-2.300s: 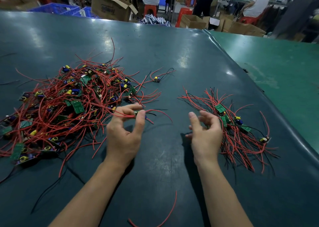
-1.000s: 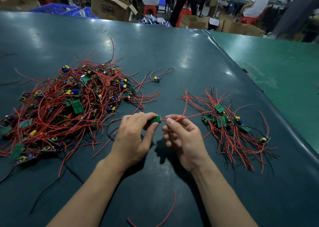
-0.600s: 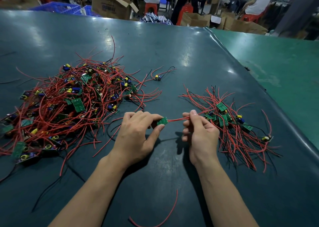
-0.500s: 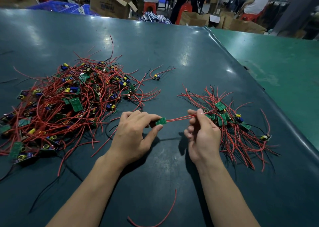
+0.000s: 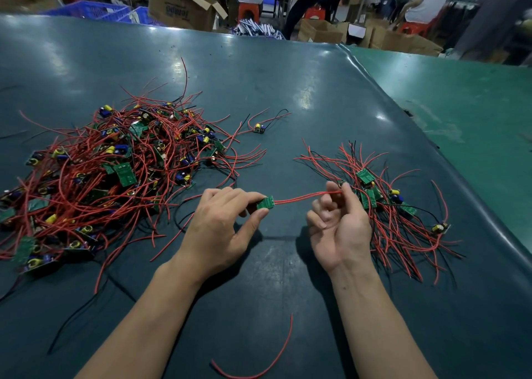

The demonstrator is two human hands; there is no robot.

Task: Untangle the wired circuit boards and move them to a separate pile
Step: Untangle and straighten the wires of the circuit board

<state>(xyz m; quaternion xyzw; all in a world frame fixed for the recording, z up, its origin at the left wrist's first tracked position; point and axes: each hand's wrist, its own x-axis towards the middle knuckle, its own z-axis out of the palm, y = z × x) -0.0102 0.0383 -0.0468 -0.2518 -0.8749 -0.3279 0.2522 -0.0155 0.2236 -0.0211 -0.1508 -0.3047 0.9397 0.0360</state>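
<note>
The left hand [image 5: 221,229] pinched 1 board [image 5: 265,203]; the right hand [image 5: 339,223], now turned palm-up, had drawn its red wires [image 5: 299,198] straight toward the right pile [image 5: 383,203], nearly freed.

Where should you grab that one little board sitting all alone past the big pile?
Probably by the lone board itself, from above: it's a small stiff block lying free on the table, while its thin wires would just bend.
</note>
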